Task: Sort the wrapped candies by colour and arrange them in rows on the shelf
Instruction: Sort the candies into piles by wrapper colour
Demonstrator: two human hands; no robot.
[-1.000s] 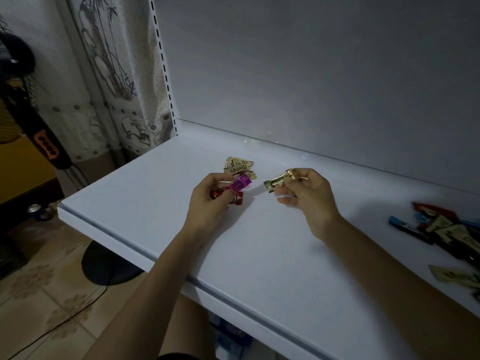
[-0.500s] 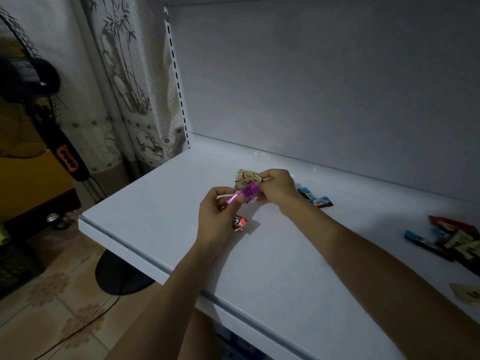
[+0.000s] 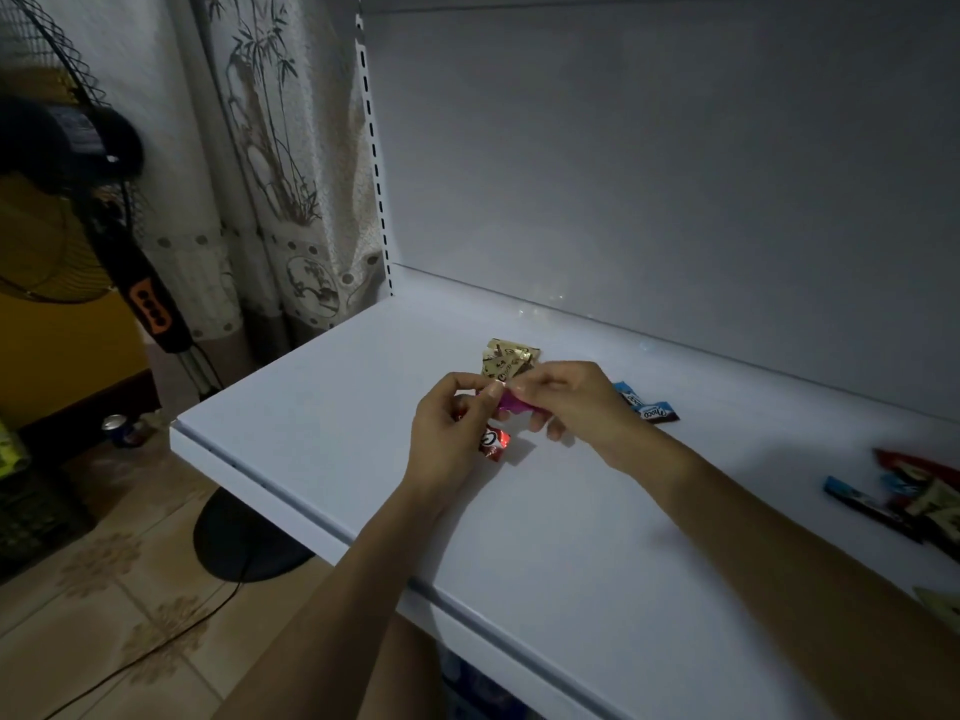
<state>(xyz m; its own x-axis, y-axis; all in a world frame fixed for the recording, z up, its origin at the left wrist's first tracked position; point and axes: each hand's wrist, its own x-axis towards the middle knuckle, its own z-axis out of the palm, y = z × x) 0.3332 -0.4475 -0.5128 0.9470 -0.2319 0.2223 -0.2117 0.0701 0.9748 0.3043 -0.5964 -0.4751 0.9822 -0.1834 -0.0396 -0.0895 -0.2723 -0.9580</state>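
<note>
On the white shelf (image 3: pixel 597 537) my left hand (image 3: pixel 449 433) and my right hand (image 3: pixel 563 402) meet over a purple wrapped candy (image 3: pixel 514 404), each pinching one end. A red candy (image 3: pixel 493 443) sits under my left hand, partly hidden by it. Just behind my fingers lies a small stack of gold candies (image 3: pixel 506 362). A blue candy (image 3: pixel 647 407) rests on the shelf right of my right hand. A mixed pile of candies (image 3: pixel 914 496) in red, blue and gold lies at the far right.
The shelf's back panel (image 3: pixel 649 174) rises close behind the candies. A standing fan (image 3: pixel 78 200) with a round base (image 3: pixel 244 543) is on the tiled floor to the left, beside a patterned curtain (image 3: pixel 270 163). A drink can (image 3: pixel 117 428) sits on the floor.
My right hand put the gold candy down on the gold stack, then came to the purple candy that my left hand holds. The view shifted, bringing the blue candy into sight.
</note>
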